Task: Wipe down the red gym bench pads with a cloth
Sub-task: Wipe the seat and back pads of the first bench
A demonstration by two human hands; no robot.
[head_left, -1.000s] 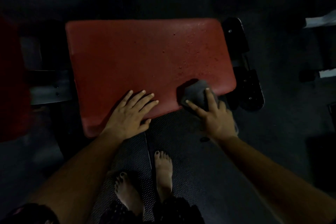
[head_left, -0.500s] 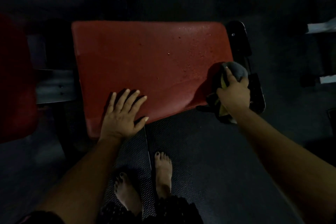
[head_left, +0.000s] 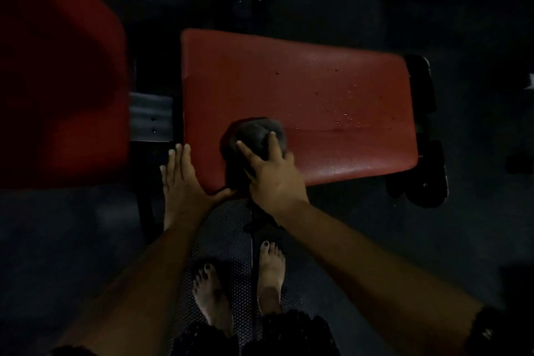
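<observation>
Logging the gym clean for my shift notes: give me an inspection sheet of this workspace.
Surface: red pad, droplets on its right part.
Job's things: grey cloth on the pad's near left part.
Clutter: nothing seen.
Hands: right hand grips the cloth; left hand rests at the pad's near left corner, fingers straight.
Cables: nothing seen.
Surroundings: second pad at left, black frame at right, mat and bare feet below; dim light.

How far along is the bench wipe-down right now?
Done: the near strip of the seat pad looks wiped. In hand: right hand holds the cloth on it; left hand braces its corner. Left: droplets farther back; perhaps the other red pad.
</observation>
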